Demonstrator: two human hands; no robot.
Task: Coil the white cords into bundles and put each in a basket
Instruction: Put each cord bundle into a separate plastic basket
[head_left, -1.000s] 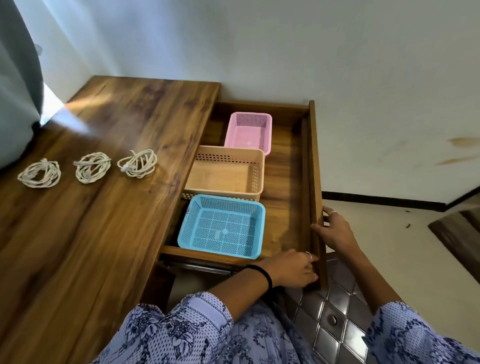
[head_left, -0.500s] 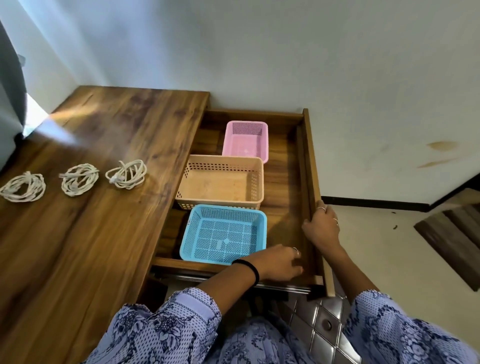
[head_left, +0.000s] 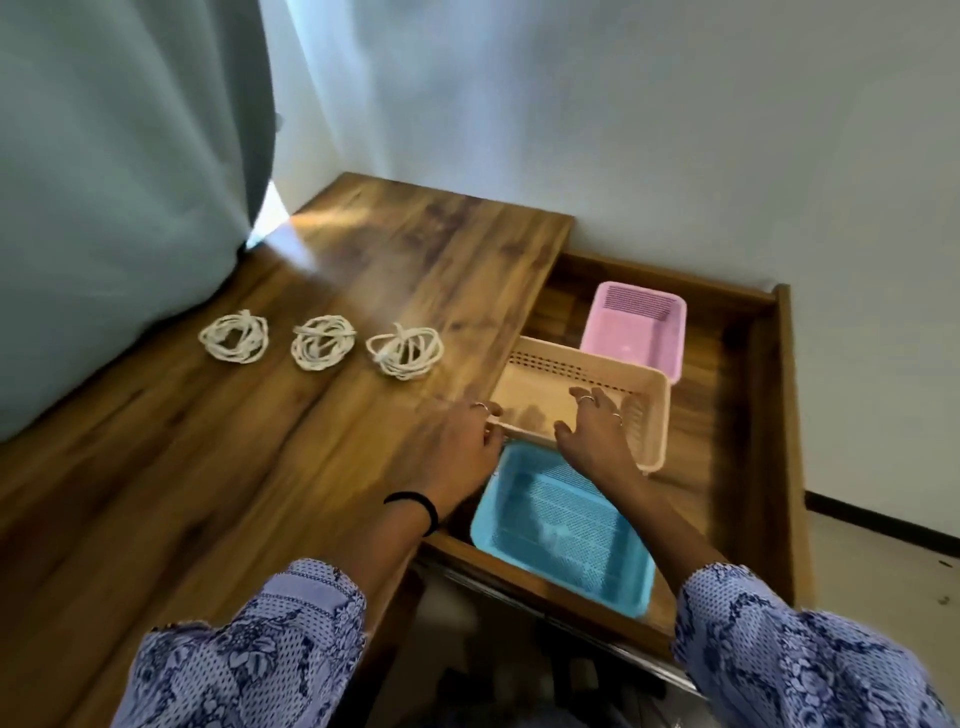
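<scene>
Three coiled white cord bundles lie in a row on the wooden tabletop: left (head_left: 235, 336), middle (head_left: 323, 343), right (head_left: 405, 352). In the open drawer (head_left: 779, 415) sit a pink basket (head_left: 631, 338) at the back, a beige basket (head_left: 652, 415) in the middle and a blue basket (head_left: 488, 525) at the front. All three hold nothing. My left hand (head_left: 462, 447) grips the beige basket's near left corner. My right hand (head_left: 597, 436) holds its near wall, fingers inside and thumb outside.
The tabletop (head_left: 260, 467) stretches left of the drawer. A pale curtain (head_left: 104, 208) hangs over its far left side. A white wall stands behind the drawer. Floor shows at the right, past the drawer's side.
Both hands left the drawer's front edge and right side and moved forward onto the beige basket. The view has swung left and up.
</scene>
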